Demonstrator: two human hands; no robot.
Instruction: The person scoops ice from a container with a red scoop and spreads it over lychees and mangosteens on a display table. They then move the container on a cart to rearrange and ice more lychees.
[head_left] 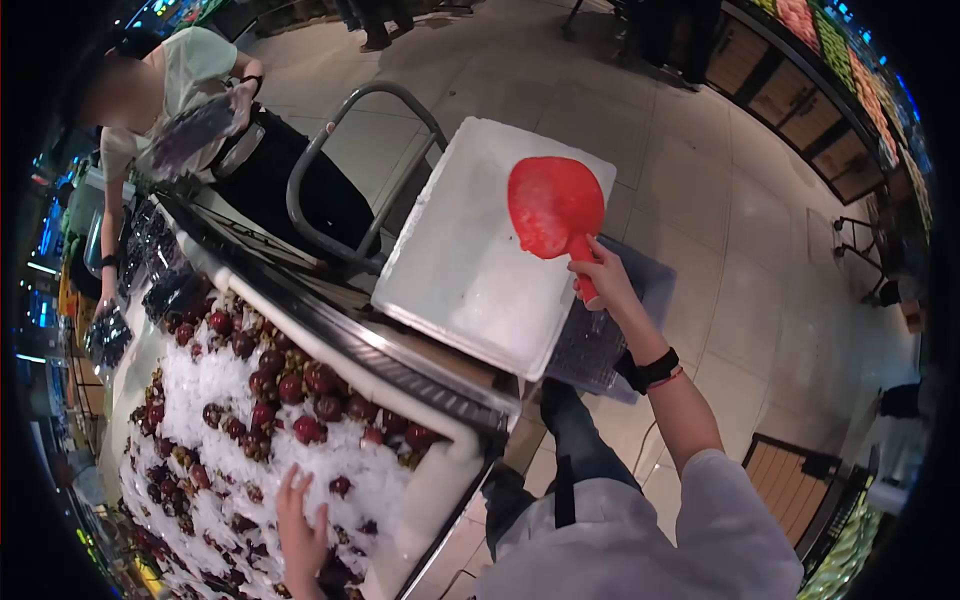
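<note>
My right hand (598, 272) is wrapped round the handle of a red scoop (568, 205), its broad pan over a white foam box (450, 250). Pale ice shows in the pan. My left hand (302, 530) hovers over the display with fingers spread and nothing in them. Below it lies a bed of crushed ice (370, 480) dotted with dark red round fruit (309, 430) that look like mangosteens, thickest towards the metal-edged side of the display.
A grey cart handle (300, 180) rises behind the foam box, and a bluish plastic crate (640, 285) sits beside it. Across the display, a person (195, 90) holds a dark package in one hand and reaches to other packs. Produce shelves (840, 60) line the far right.
</note>
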